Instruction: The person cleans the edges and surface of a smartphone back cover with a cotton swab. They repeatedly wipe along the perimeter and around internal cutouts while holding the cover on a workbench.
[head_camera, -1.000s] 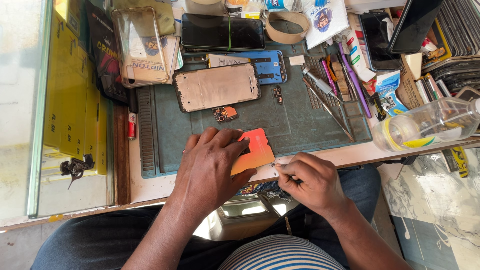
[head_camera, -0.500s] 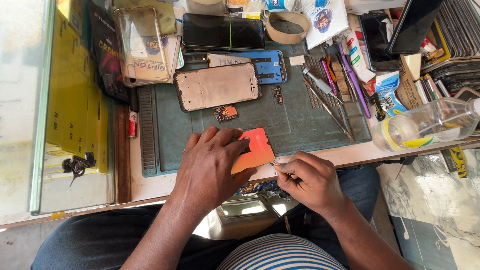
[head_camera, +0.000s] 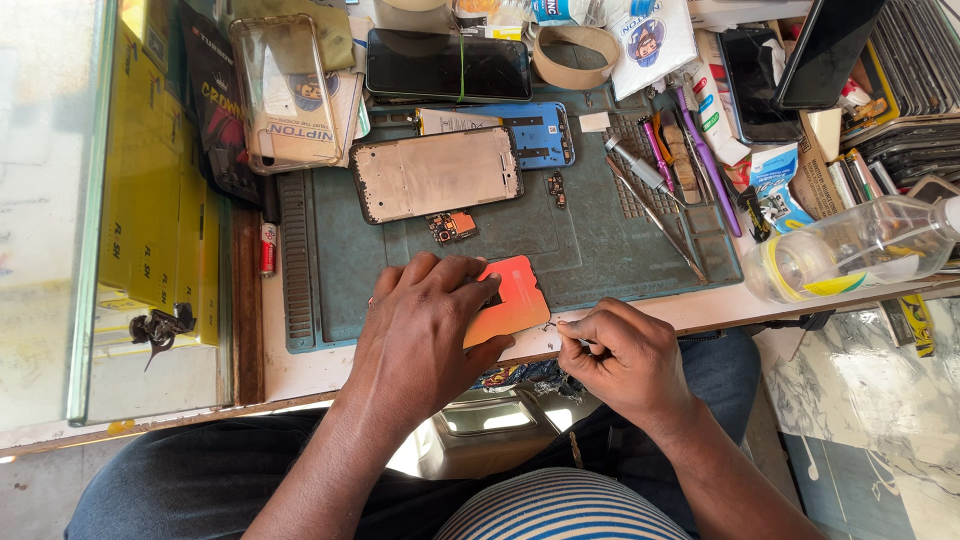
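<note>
Head view, looking down on a repair bench (head_camera: 300, 365). The left hand (head_camera: 430, 330) lies flat over an orange phone back cover (head_camera: 512, 300), its fingers (head_camera: 470, 275) spread and pressing down on the cover's left part. The cover rests at the near edge of a grey-green work mat (head_camera: 600, 250), partly on the mat and partly on the pale bench edge, near the middle of the scene. The right hand (head_camera: 625, 360) sits just right of the cover, its fingers curled together and pinched on a thin metal tool (head_camera: 562, 325) whose tip points at the cover's right near corner; whether the tip touches the cover cannot be told.

Farther back on the mat lies a bare metal phone frame (head_camera: 435, 172), and just right of it, partly tucked under, a blue phone body (head_camera: 540, 132). A small orange-and-black part (head_camera: 452, 226) lies between the frame and the left hand. Beyond the frame, a dark phone (head_camera: 448, 65) rests face up. To the far left, a clear phone case (head_camera: 285, 90) leans over printed packets. On the right part of the mat lie tweezers and screwdrivers (head_camera: 660, 180), several side by side. At the right edge of the bench a clear plastic bottle (head_camera: 860, 245) lies on its side. A roll of tape (head_camera: 575, 55) sits at the far edge, right of the dark phone. A glass pane (head_camera: 60, 200) borders the bench on the left.
</note>
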